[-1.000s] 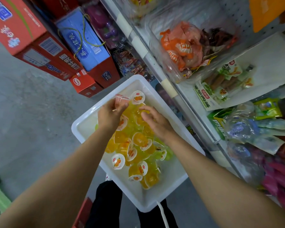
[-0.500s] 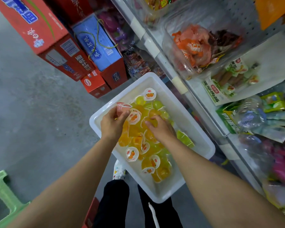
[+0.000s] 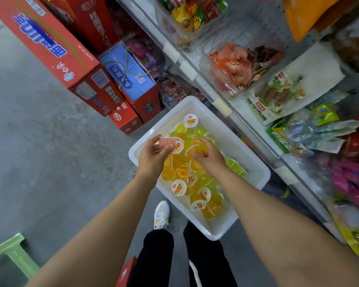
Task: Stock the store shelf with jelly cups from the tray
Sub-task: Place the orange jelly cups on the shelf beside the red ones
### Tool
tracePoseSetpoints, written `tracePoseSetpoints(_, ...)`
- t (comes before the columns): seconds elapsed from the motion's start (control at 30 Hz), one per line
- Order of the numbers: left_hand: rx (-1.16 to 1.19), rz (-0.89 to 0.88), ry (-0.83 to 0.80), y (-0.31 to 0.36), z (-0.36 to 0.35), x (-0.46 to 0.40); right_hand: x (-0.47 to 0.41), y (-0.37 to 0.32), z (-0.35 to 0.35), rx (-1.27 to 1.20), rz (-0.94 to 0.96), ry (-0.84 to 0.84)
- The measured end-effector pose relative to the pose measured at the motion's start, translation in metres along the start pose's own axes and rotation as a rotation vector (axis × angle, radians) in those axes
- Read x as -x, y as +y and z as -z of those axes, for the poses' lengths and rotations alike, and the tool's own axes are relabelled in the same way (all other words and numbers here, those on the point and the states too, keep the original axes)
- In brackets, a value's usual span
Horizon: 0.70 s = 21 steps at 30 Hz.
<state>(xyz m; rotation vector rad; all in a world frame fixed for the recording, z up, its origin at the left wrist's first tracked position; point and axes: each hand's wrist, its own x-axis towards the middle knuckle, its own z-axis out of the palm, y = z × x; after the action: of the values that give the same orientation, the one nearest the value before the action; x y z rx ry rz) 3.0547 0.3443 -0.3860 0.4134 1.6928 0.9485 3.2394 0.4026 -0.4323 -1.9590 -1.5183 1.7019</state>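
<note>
1. A white tray (image 3: pixel 255 162) is seen beside the shelf (image 3: pixel 222 104), whose front edge runs along the tray's right side; bare grey floor (image 3: pixel 39 162) lies open to the left.
2. The tray's right strip and far corner are bare; the jelly cups (image 3: pixel 187 166) are heaped along its middle and left, too tangled for an exact count. One cup (image 3: pixel 191 120) lies apart at the far end, lid up.
3. One pink cup (image 3: pixel 166 141) is pinched in the curled fingers (image 3: pixel 167 149) of the left hand (image 3: pixel 152 157), above the tray's left rim.
4. The right hand (image 3: pixel 208 157) is laid on the heap, fingers bent onto orange cups; whether one is gripped cannot be told.
5. Red boxes (image 3: pixel 50 44) are stacked far left, one blue box (image 3: pixel 126 75) among them; one green stool (image 3: pixel 13 253) stands near left.
</note>
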Motion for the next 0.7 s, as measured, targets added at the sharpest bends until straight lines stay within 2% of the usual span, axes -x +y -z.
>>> tracePoseSetpoints(0.17, 0.068, -0.108, -0.106, 0.054, -0.006, 0.040, 0.057, -0.034, 0.030, -0.590, -0.058, -0.010)
tracePoseSetpoints(0.3, 0.100, -0.217, -0.216, 0.112, -0.016, 0.078, 0.105, -0.078, 0.063, -0.924, 0.006, 0.081)
tracePoseSetpoints(0.5, 0.083, -0.465, -0.382, 0.200, -0.049, 0.136, 0.182, -0.149, 0.128, -0.965, 0.269, 0.248)
tracePoseSetpoints(0.7, 0.092, -0.647, -0.533, 0.272, -0.102, 0.198, 0.277, -0.198, 0.208, -0.818, 0.542, 0.503)
